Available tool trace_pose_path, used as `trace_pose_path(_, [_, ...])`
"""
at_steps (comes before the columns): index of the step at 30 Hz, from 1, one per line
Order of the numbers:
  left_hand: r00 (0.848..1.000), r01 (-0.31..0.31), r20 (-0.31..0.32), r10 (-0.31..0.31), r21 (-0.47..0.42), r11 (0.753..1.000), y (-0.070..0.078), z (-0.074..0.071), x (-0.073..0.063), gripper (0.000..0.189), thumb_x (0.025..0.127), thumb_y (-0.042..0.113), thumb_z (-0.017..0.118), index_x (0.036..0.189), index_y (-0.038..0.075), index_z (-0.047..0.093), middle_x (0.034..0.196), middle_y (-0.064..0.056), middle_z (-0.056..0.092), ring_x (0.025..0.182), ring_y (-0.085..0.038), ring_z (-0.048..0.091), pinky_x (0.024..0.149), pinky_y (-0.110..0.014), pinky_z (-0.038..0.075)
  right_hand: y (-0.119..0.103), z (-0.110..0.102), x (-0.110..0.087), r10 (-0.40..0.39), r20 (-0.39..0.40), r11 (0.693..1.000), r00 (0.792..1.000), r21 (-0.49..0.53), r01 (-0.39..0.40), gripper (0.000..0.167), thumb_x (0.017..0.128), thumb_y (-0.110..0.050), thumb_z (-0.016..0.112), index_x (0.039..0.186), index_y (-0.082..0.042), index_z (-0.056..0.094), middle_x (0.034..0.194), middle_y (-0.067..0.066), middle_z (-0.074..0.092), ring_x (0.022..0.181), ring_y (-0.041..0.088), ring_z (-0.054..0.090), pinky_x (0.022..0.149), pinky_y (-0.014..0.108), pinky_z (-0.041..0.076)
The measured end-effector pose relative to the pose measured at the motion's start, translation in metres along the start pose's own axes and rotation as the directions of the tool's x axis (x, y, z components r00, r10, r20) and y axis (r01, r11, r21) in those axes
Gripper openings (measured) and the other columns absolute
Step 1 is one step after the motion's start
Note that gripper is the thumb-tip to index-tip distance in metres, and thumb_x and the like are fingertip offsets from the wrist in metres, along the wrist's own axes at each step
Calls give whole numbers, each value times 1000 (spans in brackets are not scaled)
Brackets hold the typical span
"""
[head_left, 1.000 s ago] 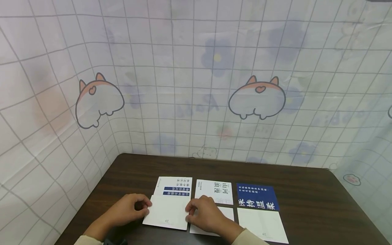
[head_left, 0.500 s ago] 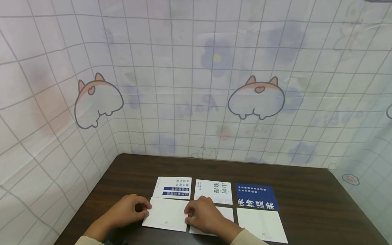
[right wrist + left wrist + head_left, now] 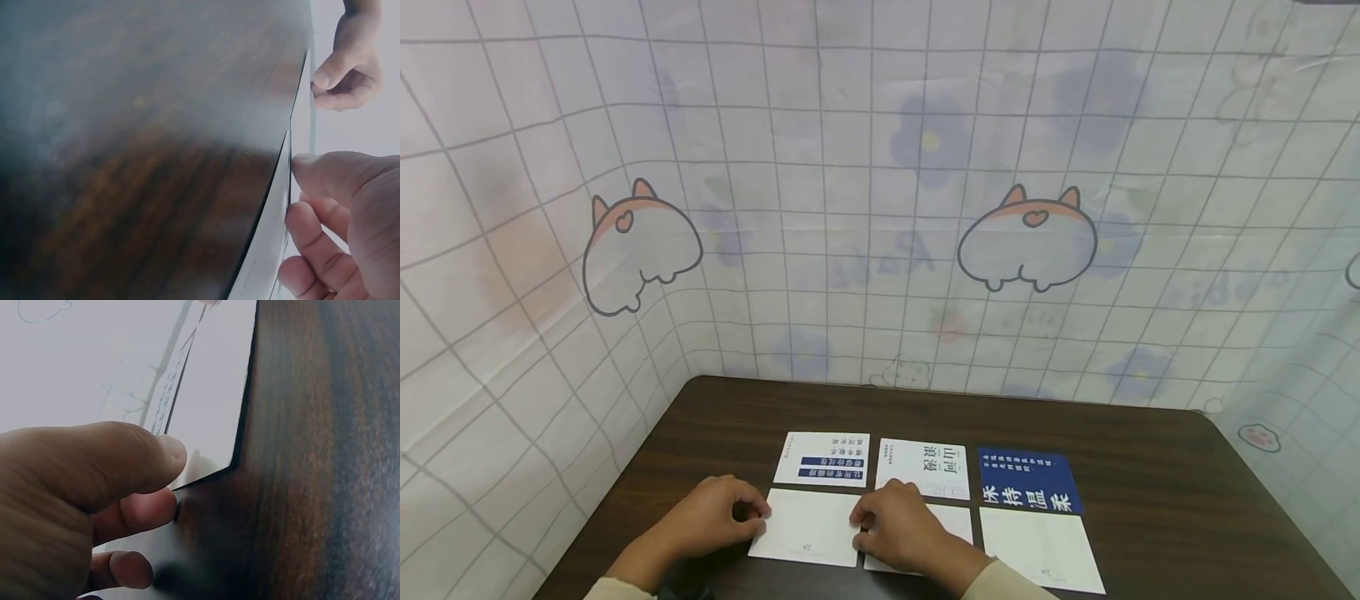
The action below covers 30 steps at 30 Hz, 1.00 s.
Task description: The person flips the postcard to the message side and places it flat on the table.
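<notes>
A blank white card with a tiny mark near its front edge lies at the front left of a two-row layout. My left hand pinches its left edge; in the left wrist view, thumb and index finger meet at the card's end. On the opposite edge, the curled fingers of my right hand grip the card and partly cover the middle white card. Directly behind the held card lies a white card with blue bands, a thin gap between them.
A white card with dark characters and a blue card continue the back row. Another blank white card lies front right. All rest on the dark wood table, backed by a grid-patterned curtain.
The held white card has slid slightly toward me, off the lower edge of the blue-banded card behind it. Both hands have shifted very little and keep their hold.
</notes>
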<state>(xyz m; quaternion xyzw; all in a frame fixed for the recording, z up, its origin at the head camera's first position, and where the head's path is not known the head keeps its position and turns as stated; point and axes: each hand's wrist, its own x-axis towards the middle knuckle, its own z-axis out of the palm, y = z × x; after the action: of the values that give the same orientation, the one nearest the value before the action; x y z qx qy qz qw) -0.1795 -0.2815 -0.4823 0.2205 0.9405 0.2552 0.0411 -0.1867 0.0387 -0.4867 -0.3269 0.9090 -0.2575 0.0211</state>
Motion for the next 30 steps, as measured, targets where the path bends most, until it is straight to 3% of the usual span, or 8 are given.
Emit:
trace_pose_path(9, [1000,26,5,-26,-38,999,-3,1,0,9,86,20,82,92,24,77,80,21,61,75,-4,53,68,-30,45,-1,-1,2,5,5,1000,1000,0,-5,16,80,-27,86,94,-23,78,78,-23,64,81,2,48,81,34,39])
trace_pose_path(17, [1000,25,18,-23,-121,992,-7,-9,6,13,89,19,79,101,17,75,83,14,61,76,-5,54,67,-28,45,2,-10,6,36,2,999,999,19,-36,20,84,-29,83,100,-19,77,85,-18,67,86,5,50,87,39,40])
trace_pose_path(25, [999,36,4,-36,-110,993,-18,-16,16,24,90,24,78,111,14,72,88,12,60,77,-7,53,67,-29,45,7,-16,14,66,-30,998,997,18,-66,29,86,-32,82,109,-17,75,94,-11,69,99,14,53,96,50,39])
trace_pose_path(30, [999,52,-9,-53,-75,996,-23,-17,22,29,89,25,80,115,13,71,95,10,63,85,-11,56,76,-35,49,12,-18,18,81,-41,997,996,3,-81,37,87,-34,80,118,-14,73,114,-2,71,115,25,54,106,56,34])
